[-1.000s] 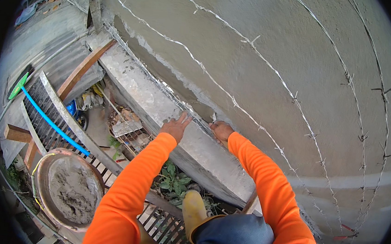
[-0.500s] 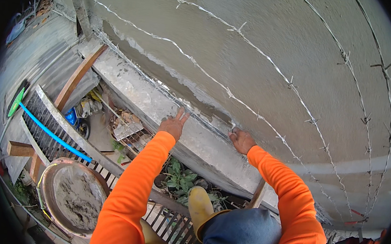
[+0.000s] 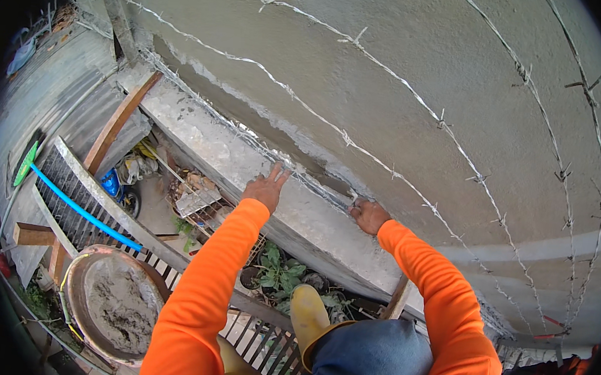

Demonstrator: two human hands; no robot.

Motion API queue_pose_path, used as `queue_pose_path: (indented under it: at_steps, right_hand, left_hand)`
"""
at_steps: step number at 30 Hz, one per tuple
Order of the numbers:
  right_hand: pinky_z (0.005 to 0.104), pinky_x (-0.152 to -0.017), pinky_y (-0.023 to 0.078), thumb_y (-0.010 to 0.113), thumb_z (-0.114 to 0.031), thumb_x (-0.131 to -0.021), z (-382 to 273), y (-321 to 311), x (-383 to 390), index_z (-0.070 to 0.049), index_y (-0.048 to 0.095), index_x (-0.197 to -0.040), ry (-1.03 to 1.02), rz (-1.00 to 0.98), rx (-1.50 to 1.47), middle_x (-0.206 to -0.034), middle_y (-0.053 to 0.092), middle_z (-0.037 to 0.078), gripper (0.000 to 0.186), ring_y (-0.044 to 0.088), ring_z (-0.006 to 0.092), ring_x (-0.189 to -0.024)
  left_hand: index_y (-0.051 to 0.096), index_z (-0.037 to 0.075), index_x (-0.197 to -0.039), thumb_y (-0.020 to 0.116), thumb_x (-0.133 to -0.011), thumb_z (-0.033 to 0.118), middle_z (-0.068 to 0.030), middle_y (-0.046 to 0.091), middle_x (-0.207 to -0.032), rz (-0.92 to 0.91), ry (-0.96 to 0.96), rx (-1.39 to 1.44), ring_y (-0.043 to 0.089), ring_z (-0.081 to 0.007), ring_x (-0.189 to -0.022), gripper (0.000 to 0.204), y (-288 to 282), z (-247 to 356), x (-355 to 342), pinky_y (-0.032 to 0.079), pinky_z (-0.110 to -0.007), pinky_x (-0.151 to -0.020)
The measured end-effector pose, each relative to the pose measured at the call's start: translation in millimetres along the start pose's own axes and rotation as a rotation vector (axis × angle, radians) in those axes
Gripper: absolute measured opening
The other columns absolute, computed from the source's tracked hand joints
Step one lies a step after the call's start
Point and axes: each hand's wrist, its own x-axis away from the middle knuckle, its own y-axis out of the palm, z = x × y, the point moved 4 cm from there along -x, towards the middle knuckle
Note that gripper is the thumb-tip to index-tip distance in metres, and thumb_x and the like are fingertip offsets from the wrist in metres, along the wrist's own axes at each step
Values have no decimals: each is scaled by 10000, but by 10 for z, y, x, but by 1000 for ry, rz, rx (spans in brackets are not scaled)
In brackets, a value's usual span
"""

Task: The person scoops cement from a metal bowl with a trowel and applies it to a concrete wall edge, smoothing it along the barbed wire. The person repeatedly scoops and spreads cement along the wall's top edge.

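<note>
My left hand (image 3: 264,189) rests on the concrete ledge (image 3: 198,128), its fingers spread toward the wire lying along the wall's foot. Nothing is held in it. Farther right, my right hand (image 3: 369,216) is closed at the seam between ledge and grey plastered wall (image 3: 310,74). A small pale bit shows at its fingertips, but I cannot make out what it is. Just above the ledge, a rough strip of wet-looking mortar (image 3: 277,125) runs along the wall base. Strands of barbed wire (image 3: 348,138) stretch across in front of the wall, above both hands.
A round tub of wet mortar (image 3: 122,300) stands at the lower left. Near it lie a green brush with a blue handle (image 3: 84,204), wooden beams (image 3: 122,122) and corrugated sheets (image 3: 68,67). Plants (image 3: 280,275) grow below the ledge, by my yellow boot (image 3: 307,313).
My right hand has shifted slightly left along the seam, still closed. The left hand stays at nearly the same spot on the ledge. The view has shifted a little.
</note>
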Motion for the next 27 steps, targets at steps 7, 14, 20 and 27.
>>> queue_pose_path:
  at_steps: [7,14,20,27]
  right_hand:
    - [524,-1063,470,491,-429,-1042,-5,-38,27,-30,647,-1299,13,65,-71,-1253,670,306,501,622,488,-1192]
    - [520,-1043,483,490,-429,-1044,12,2,-67,-20,646,-1291,2,100,-32,-1211,683,308,503,634,479,-1175]
    - [523,-1026,492,497,-436,-1040,31,-29,-38,-3,631,-1283,-71,137,-38,-1172,689,318,515,640,489,-1150]
    - [540,-1005,496,487,-449,-1042,-39,-23,193,-28,629,-1285,-4,253,-176,-1133,695,329,506,645,508,-1121]
  left_hand:
    - [224,257,-1658,565,-940,19,-38,118,-1753,-4,1,-1,554,-365,-1352,830,-3,7,-7,559,-466,-1008]
    - [198,217,-1664,583,-894,-22,-77,85,-1754,-8,25,-34,579,-360,-1318,893,-37,14,11,590,-428,-979]
    - [207,215,-1662,585,-888,-25,-72,86,-1755,0,16,-24,575,-361,-1326,894,-50,23,4,575,-439,-1004]
    - [206,217,-1664,589,-896,7,-77,115,-1751,16,22,-38,593,-359,-1298,883,8,-1,-35,584,-432,-976]
